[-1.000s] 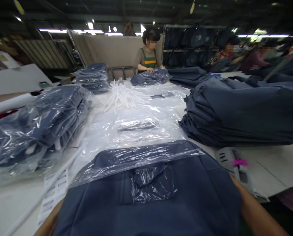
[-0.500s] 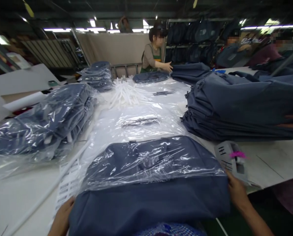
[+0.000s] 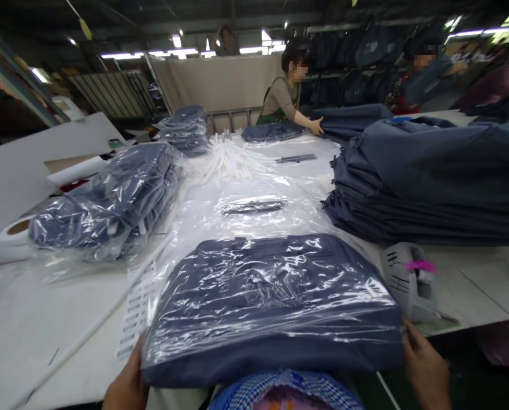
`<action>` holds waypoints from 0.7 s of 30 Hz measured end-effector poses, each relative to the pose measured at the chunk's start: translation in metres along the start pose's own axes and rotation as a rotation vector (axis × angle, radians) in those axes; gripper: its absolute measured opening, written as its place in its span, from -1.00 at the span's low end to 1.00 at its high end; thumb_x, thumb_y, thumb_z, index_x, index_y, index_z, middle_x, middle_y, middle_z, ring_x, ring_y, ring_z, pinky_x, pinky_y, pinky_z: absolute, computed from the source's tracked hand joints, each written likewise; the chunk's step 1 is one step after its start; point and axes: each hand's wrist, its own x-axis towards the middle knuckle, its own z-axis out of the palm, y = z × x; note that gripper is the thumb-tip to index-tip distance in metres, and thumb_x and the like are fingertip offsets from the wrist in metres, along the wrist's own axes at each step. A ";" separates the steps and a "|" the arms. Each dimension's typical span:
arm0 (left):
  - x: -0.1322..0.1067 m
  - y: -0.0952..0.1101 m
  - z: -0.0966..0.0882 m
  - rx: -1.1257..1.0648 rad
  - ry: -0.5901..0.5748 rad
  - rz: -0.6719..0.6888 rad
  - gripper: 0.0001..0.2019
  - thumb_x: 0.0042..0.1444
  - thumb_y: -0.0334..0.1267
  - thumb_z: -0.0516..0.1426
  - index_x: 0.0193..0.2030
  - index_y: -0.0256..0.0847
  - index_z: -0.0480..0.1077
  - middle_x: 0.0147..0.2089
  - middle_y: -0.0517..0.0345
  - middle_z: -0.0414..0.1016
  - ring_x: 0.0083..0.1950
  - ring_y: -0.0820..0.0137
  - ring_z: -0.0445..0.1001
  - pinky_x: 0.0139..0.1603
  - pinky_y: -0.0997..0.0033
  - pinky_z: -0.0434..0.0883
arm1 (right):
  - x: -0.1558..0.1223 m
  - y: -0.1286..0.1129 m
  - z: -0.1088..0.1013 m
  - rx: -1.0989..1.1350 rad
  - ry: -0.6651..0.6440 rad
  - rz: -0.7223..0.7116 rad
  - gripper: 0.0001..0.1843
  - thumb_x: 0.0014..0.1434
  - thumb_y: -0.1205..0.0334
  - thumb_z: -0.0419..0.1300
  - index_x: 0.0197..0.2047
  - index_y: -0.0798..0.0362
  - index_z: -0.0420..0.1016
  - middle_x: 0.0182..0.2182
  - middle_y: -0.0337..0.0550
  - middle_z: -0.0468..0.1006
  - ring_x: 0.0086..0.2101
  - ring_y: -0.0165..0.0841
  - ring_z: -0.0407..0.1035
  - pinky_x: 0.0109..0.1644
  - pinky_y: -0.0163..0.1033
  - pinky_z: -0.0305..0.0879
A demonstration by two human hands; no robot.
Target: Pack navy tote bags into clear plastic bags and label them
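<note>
A dark blue fabric bag (image 3: pixel 275 356) lies at the table's near edge, in front of my body. Most of it sits inside a clear plastic bag (image 3: pixel 271 285); only a strip along its near side is bare. At the left end, my left hand (image 3: pixel 128 373) is closed on the plastic bag's edge, with its fingertips partly hidden. My right hand (image 3: pixel 423 361) grips the same plastic at the right end, its fingers tucked against the fabric. Beneath the far side, flat clear plastic bags (image 3: pixel 198 210) are spread over the table.
Wrapped blue bags (image 3: pixel 126 188) are piled at left, unwrapped ones (image 3: pixel 434 188) at right. A grey plastic holder (image 3: pixel 403 267) with pink on it stands near my right hand. White strips (image 3: pixel 232 159) lie mid-table. A co-worker (image 3: pixel 280 97) reaches across the far side.
The plastic has been drawn toward me and now covers much more of the blue bag. Both hands remain at its ends. The view has turned slightly left.
</note>
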 end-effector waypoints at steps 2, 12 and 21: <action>-0.009 0.002 0.000 0.047 -0.043 -0.026 -0.34 0.14 -0.04 -0.03 0.42 -0.01 0.15 0.08 0.02 0.59 0.06 -0.10 0.56 -0.09 0.08 0.50 | 0.004 -0.006 0.000 0.011 -0.013 -0.015 -0.14 0.04 -0.36 -0.05 0.06 0.15 0.60 -0.33 0.13 0.67 -0.33 0.08 0.54 -0.39 -0.06 0.34; -0.018 0.026 -0.013 0.114 0.081 -0.024 -0.42 0.22 -0.02 -0.04 0.38 0.00 0.21 0.21 0.00 0.50 -0.02 -0.05 0.58 -0.07 -0.01 0.52 | -0.020 -0.041 -0.004 0.216 0.265 -0.229 -0.35 0.19 -0.24 0.08 0.03 0.13 0.61 0.02 0.09 0.59 0.01 -0.02 0.47 0.18 0.01 0.30; -0.056 0.041 -0.007 -0.063 0.326 0.153 -0.48 0.27 -0.06 -0.05 0.38 0.19 0.15 0.38 0.20 0.26 0.33 -0.09 0.29 0.32 -0.20 0.28 | -0.051 -0.025 0.008 0.668 0.095 0.053 -0.31 0.01 -0.21 0.32 0.09 0.09 0.52 0.01 0.04 0.59 0.01 -0.06 0.46 0.16 0.04 0.36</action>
